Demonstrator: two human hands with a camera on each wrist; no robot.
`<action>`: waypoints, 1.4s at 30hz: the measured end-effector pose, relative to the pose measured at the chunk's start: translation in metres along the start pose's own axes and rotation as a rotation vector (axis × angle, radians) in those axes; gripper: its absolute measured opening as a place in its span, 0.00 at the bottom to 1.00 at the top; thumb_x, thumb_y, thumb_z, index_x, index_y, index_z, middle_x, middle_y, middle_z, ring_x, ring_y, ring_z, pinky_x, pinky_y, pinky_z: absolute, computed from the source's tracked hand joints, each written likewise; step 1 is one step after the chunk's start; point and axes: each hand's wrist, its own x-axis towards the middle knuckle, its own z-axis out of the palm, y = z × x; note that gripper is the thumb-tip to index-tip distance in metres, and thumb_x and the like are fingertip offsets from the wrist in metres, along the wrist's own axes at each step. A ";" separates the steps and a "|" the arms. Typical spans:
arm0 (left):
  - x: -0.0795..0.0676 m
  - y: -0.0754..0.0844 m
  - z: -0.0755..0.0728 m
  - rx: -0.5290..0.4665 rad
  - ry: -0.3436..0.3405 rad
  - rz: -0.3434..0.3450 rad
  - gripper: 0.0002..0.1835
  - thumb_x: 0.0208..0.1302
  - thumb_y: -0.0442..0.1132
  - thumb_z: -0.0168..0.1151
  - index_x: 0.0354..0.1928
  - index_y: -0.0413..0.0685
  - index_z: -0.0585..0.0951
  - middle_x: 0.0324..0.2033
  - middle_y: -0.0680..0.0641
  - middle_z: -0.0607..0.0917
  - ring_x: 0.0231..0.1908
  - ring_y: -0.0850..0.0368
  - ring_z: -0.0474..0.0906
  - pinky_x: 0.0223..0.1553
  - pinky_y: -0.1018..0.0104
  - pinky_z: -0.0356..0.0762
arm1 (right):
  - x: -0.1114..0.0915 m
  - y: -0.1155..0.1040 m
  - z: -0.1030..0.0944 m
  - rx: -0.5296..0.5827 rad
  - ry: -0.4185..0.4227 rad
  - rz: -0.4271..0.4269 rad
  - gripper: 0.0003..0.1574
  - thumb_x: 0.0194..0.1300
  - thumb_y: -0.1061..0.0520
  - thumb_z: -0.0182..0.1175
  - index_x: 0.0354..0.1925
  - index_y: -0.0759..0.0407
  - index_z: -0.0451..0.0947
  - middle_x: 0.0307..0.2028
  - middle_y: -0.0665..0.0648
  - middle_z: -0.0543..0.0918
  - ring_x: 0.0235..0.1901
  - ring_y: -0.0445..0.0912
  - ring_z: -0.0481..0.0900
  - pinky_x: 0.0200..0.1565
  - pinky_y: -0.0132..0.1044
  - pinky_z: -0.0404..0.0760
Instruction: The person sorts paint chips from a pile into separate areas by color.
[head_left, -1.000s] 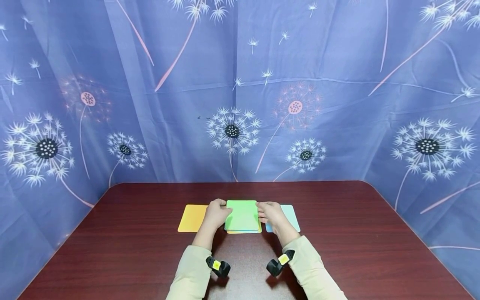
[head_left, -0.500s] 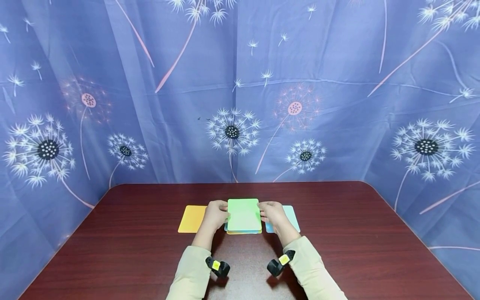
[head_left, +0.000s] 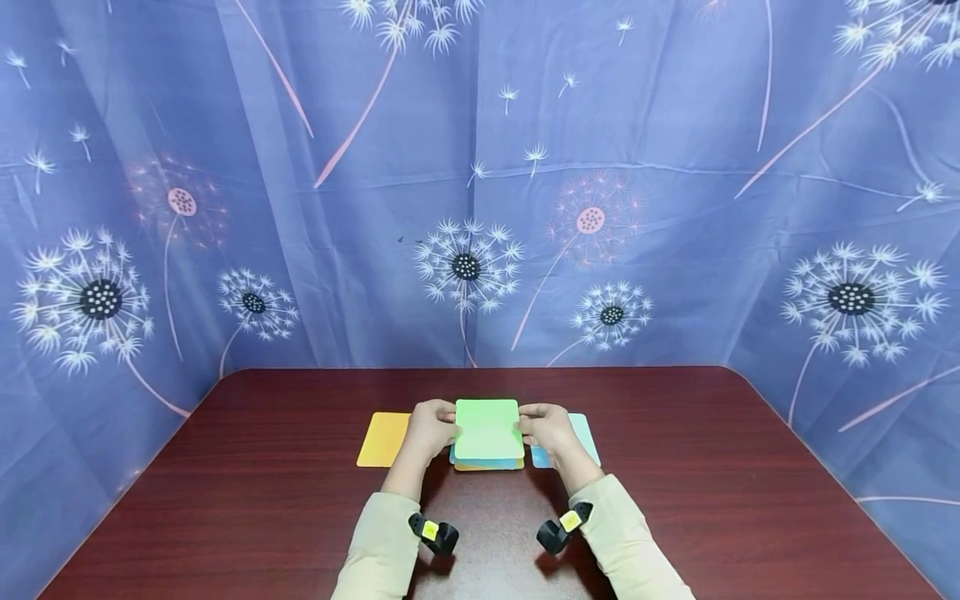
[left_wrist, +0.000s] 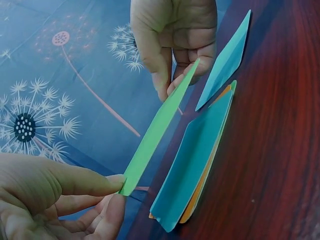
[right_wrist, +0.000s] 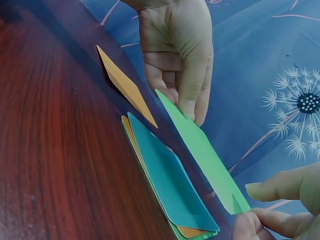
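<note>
A square green card (head_left: 489, 429) is raised above a stack of cards, held level between two hands. My left hand (head_left: 431, 429) pinches its left edge between thumb and fingers, as the left wrist view shows. At the opposite edge my right hand (head_left: 550, 429) holds it, thumb above and fingers below in the right wrist view. Under it lies the stack, topped by a blue card (right_wrist: 170, 175) with an orange card (left_wrist: 200, 192) and a green edge showing beneath. Its far part is hidden by the raised card in the head view.
A single orange card (head_left: 381, 440) lies on the dark red table (head_left: 262, 500) left of the stack, partly behind the left hand. On the right lies a light blue card (head_left: 585, 442), partly covered by the right hand. A blue dandelion-print curtain (head_left: 360, 275) hangs behind the table.
The green card has come up off the stack and shifted slightly right, baring more of the blue card below. My left thumb has slid from its face to its edge.
</note>
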 end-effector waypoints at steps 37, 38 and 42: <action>-0.004 0.003 -0.007 -0.114 -0.039 0.002 0.20 0.56 0.27 0.63 0.51 0.27 0.76 0.38 0.38 0.79 0.33 0.53 0.79 0.37 0.60 0.84 | -0.007 0.002 -0.010 0.099 -0.029 -0.042 0.31 0.55 0.75 0.59 0.58 0.74 0.67 0.40 0.68 0.78 0.28 0.43 0.76 0.32 0.30 0.77; -0.005 0.003 -0.006 -0.119 -0.043 0.006 0.19 0.56 0.27 0.63 0.51 0.27 0.75 0.38 0.38 0.78 0.33 0.53 0.79 0.36 0.60 0.84 | -0.007 0.003 -0.010 0.105 -0.027 -0.042 0.32 0.55 0.75 0.59 0.59 0.74 0.66 0.40 0.68 0.78 0.27 0.43 0.76 0.32 0.31 0.77; -0.009 0.003 -0.006 -0.117 -0.067 0.033 0.19 0.57 0.28 0.62 0.51 0.26 0.75 0.38 0.38 0.78 0.33 0.53 0.79 0.36 0.59 0.84 | -0.011 0.005 -0.011 0.120 -0.013 -0.035 0.33 0.55 0.76 0.59 0.60 0.72 0.65 0.39 0.66 0.78 0.26 0.43 0.75 0.32 0.31 0.76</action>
